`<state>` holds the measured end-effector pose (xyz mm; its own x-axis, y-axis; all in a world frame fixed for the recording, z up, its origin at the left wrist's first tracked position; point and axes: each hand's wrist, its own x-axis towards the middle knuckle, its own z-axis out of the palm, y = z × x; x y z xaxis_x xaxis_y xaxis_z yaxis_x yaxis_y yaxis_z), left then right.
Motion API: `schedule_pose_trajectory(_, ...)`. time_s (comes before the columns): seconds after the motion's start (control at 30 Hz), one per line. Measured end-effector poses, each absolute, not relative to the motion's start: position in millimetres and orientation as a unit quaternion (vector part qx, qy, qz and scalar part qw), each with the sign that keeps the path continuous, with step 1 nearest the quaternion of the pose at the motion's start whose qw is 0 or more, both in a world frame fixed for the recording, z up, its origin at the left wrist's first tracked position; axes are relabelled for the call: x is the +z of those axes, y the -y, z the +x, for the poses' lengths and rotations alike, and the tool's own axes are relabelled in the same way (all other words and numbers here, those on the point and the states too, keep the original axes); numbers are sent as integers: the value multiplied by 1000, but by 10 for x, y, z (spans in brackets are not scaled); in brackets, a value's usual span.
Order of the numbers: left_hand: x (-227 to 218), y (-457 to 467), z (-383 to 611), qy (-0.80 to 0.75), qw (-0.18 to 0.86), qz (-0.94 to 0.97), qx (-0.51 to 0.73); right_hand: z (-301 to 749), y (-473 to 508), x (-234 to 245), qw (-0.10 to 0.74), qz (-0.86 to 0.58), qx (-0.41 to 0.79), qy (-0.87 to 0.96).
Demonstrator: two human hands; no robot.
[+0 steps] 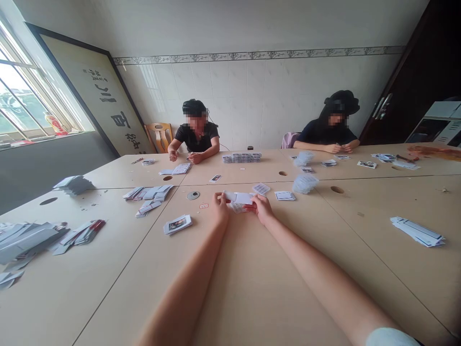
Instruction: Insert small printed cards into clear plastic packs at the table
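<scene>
My left hand pinches the left end of a small pale, partly see-through piece, possibly a card sleeve. From the right, my right hand grips a plain white card that meets or overlaps this piece; which one lies inside the other I cannot tell. Just below them a printed card shows, partly hidden by my fingers. Beyond my hands lies a printed white card, and to the right a small stack of black-bordered cards. A photo-card stack rests left of my forearm.
Clear plastic sleeves are piled at right. Paper strips lie far right; white card heaps cover the left. Across the table sit two people, near a row of bundled cards. The tabletop has round holes.
</scene>
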<state>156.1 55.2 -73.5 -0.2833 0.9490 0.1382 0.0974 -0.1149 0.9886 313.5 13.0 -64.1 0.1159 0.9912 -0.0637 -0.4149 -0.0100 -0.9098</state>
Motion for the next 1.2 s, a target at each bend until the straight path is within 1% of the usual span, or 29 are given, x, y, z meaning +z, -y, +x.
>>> schedule_pose_trajectory(1.2,-711,-557,1557,-552,383,455,584,3116,-98,-591,606,-439,569,340)
